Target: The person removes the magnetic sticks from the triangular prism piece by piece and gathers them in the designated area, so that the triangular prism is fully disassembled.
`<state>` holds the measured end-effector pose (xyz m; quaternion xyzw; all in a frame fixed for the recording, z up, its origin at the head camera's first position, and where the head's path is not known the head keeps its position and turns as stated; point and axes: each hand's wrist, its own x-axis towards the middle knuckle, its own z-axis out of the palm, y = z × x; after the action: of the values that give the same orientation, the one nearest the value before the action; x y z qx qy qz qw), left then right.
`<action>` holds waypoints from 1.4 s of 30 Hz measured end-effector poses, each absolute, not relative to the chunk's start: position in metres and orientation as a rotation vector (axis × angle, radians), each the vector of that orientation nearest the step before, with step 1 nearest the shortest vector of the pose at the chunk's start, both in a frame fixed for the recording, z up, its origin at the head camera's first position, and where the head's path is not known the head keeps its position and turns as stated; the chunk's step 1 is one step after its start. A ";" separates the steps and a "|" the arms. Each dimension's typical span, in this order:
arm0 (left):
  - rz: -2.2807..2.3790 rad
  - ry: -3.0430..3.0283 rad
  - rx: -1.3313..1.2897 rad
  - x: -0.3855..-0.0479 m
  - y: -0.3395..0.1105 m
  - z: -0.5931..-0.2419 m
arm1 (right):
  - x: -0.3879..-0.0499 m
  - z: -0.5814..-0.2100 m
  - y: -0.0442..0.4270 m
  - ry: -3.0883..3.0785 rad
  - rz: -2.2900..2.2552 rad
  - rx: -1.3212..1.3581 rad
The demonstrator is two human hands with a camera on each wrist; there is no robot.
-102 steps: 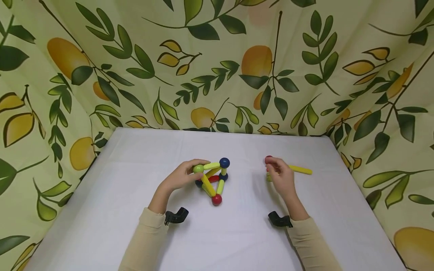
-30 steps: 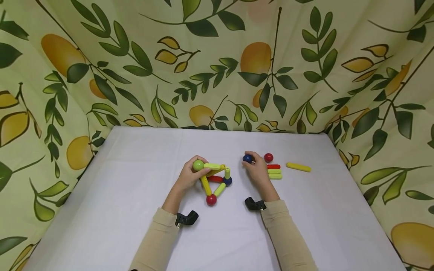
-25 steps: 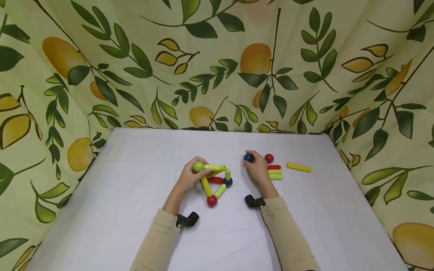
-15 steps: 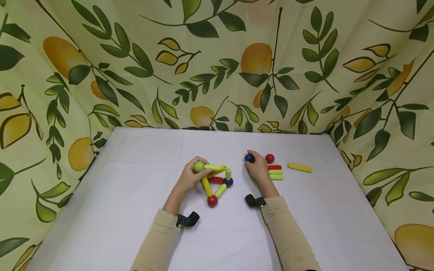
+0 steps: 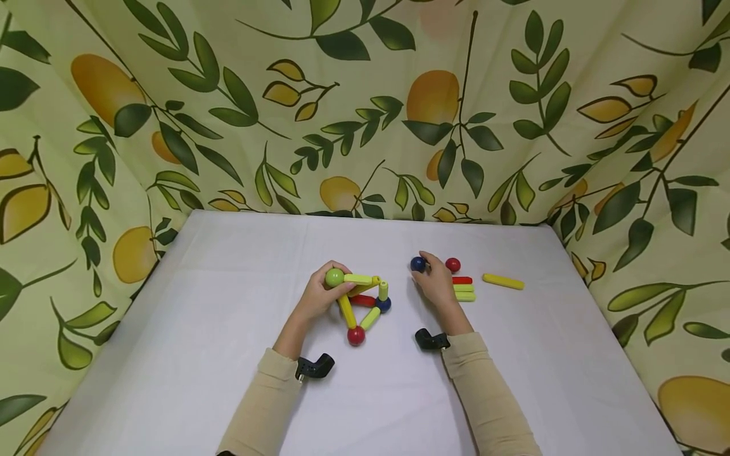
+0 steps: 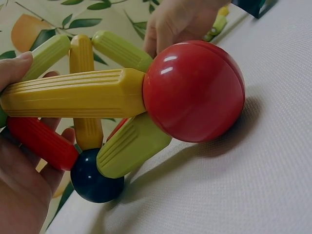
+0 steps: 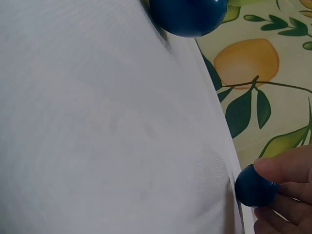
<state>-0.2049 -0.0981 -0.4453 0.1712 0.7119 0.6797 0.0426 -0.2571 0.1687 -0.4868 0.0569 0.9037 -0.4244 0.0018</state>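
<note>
My left hand [image 5: 313, 301] grips a magnetic stick-and-ball frame by its green ball [image 5: 334, 277] and the sticks joined there. A yellow stick [image 6: 78, 92] runs down to a red ball [image 6: 195, 91] close to the tabletop. Lower in the frame are a red stick [image 6: 44, 144], a dark blue ball [image 6: 97, 175] and light green sticks. One short light green stick [image 5: 383, 291] stands upright with a bare top end. To the right, my right hand [image 5: 438, 285] pinches a separate blue ball [image 7: 255, 186] between thumb and fingers, low over the table.
Just beyond my right hand lie a loose red ball [image 5: 453, 265], a red stick [image 5: 463, 280] and two light green sticks [image 5: 464, 296]. A yellow stick [image 5: 503, 281] lies farther right. Patterned fabric [image 5: 365, 126] hangs behind the white-covered table [image 5: 256, 247].
Since the oldest frame, the blue ball has come off the upright stick and moved right in my right hand. My right hand came leftward from the loose pieces. Over the last second little moves.
</note>
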 end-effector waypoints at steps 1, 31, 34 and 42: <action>2.079 2.179 0.527 -0.205 -0.098 -0.446 | -0.257 -0.486 0.169 2.840 -1.327 0.178; 2.077 2.174 0.513 -0.204 -0.098 -0.442 | -0.196 -0.459 0.127 2.908 -1.407 -0.686; 2.074 2.174 0.519 -0.203 -0.097 -0.442 | -0.196 -0.461 0.125 2.956 -1.377 -0.705; 2.086 2.161 0.522 -0.204 -0.098 -0.443 | -0.195 -0.459 0.126 3.012 -1.357 -0.722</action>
<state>-0.2044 -0.0976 -0.4426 0.1709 0.7081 0.6835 0.0467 -0.1952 0.1264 -0.4591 -0.2121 0.8843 -0.3983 -0.1196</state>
